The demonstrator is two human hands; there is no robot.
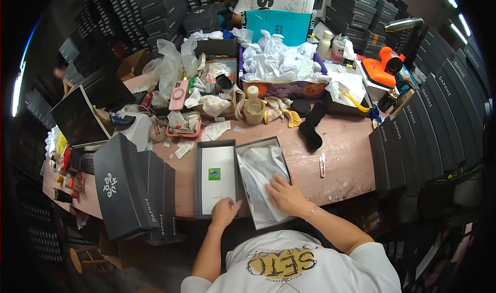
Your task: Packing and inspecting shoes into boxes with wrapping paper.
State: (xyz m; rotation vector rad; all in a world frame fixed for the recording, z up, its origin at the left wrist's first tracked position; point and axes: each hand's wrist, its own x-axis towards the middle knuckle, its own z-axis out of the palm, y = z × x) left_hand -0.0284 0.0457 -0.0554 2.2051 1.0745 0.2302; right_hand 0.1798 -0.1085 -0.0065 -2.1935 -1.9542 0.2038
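Observation:
An open grey shoebox (283, 149) stands slightly tilted at the table's front edge, filled with crumpled white tissue paper (258, 161). What lies under the paper is hidden. My right hand (285, 195) rests on the paper near the box's right wall, fingers spread, holding nothing. Left of the box lies its dark-rimmed lid (219, 153), white inside, with a small green picture square (214, 174). At the lid's lower right corner is my left hand (225, 211), its fingers curled in and thumb toward the box. Whether they pinch anything is hidden.
Closed dark shoeboxes (121, 184) stand at the left; a long row of them (423, 122) lines the right. A small cutter (322, 165) and a black strap-like item (311, 133) lie right. Behind are a paper-filled carton (281, 90), a jar (253, 109) and a pink phone (178, 95).

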